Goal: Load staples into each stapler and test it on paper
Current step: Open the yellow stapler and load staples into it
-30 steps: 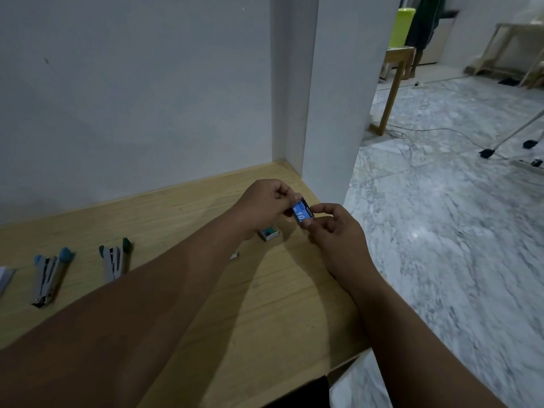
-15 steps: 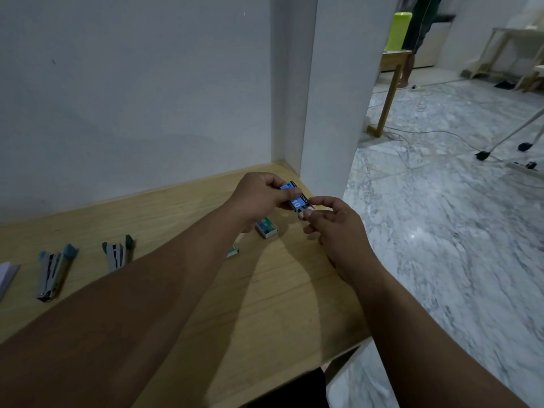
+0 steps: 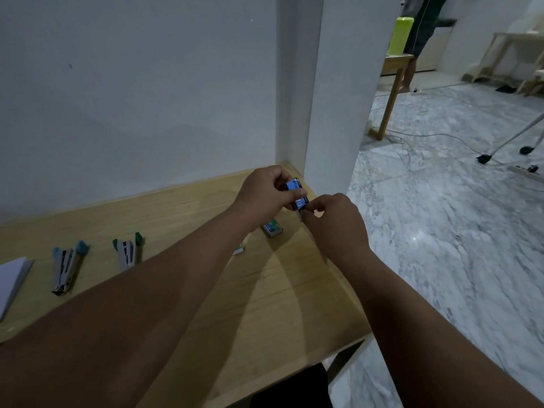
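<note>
1. Blue staple box: you hold it above the far right corner of the wooden table, close to the white pillar.
2. Your left hand forms the main grip. Its fingers are curled round the box, with the thumb pressed across the blue face.
3. Your right hand meets the box from the lower right. Its thumb and forefinger pinch at the bottom edge of the box, where a pale sliver projects downward; what that sliver is cannot be told.
4. The box sits between the two hands, touching both, and is tilted with its printed face toward you.
5. A green staple box lies on the table just below your left hand, apart from it.
6. A second small box shows partly from behind your left forearm.
7. Two staplers lie well to the left of your hands: the green-tipped stapler nearer, the blue-tipped stapler beyond it.
8. White paper lies at the left edge of the table, beside the blue-tipped stapler.
</note>
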